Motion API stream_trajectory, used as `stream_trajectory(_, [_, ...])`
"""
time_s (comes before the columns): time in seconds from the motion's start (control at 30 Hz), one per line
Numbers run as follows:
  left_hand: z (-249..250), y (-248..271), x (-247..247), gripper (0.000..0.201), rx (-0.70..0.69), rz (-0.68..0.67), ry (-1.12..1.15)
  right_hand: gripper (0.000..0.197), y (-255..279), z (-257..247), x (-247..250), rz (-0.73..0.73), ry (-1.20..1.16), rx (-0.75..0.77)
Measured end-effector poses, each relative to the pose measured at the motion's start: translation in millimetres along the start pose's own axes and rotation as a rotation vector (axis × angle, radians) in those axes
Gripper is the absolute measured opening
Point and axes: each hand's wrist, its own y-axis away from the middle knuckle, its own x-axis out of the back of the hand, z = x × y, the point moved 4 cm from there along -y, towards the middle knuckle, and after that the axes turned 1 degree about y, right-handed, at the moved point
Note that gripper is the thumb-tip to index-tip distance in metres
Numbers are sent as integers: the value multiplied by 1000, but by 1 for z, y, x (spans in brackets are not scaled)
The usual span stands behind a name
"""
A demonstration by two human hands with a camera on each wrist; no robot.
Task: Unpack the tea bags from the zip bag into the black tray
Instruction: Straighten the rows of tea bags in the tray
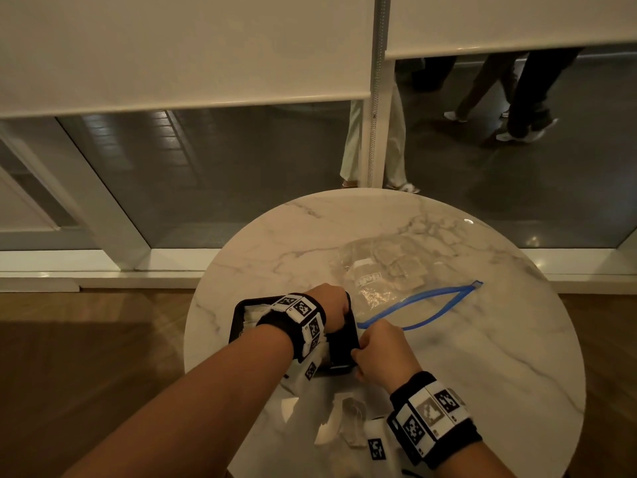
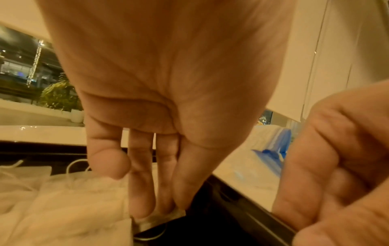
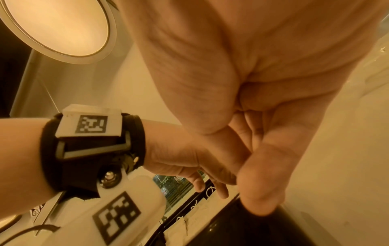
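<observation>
A black tray (image 1: pixel 339 353) sits at the near left of a round marble table, with white tea bags (image 2: pixel 63 199) piled in its left part. My left hand (image 1: pixel 332 305) reaches down into the tray, its thumb and fingers (image 2: pixel 145 196) pinching a small tea bag (image 2: pixel 177 213) against the tray floor. At the tray's right rim (image 2: pixel 242 204), my right hand (image 1: pixel 375 350) grips with curled fingers, thumb (image 3: pixel 258 199) on the edge. The clear zip bag (image 1: pixel 386 270) lies beyond the tray, its blue zipper (image 1: pixel 424 301) open and several tea bags inside.
White paper pieces (image 1: pixel 351 419) lie on the table near its front edge (image 1: pixel 241 453). Bare marble (image 1: pixel 482 357) spreads to the right of the tray. Beyond the table a glass wall (image 1: pixel 224 174) shows people's legs (image 1: pixel 527 98) passing outside.
</observation>
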Motion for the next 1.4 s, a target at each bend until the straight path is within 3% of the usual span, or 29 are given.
stream_trajectory(0.23, [-8,-1,-1,24,-10,-18,17,11,4,-2,4,-23,-35,0])
stream_trajectory(0.4, [-27,10,27,22,16,65,130,17,7,-2,6,-55,-78,-6])
stream_trajectory(0.6, [-54,33,47,19,64,70,57,13,6,0,6,-80,-133,-17])
stream_trajectory(0.73, [-49,43,28,17,37,-53,-6,14,7,2,4,-93,-220,-54])
stream_trajectory(0.87, [-38,45,-1,32,15,-117,-93,11,9,1,4,-93,-249,-60])
stream_trajectory(1.07, [-29,44,-21,23,10,-61,-166,11,10,1,4,-86,-252,-72])
stream_trajectory(1.23, [-28,40,-19,42,1,-25,-174,9,10,0,4,-90,-264,-74])
stream_trajectory(1.4, [-28,35,-21,24,14,-50,-152,10,11,1,4,-95,-272,-70])
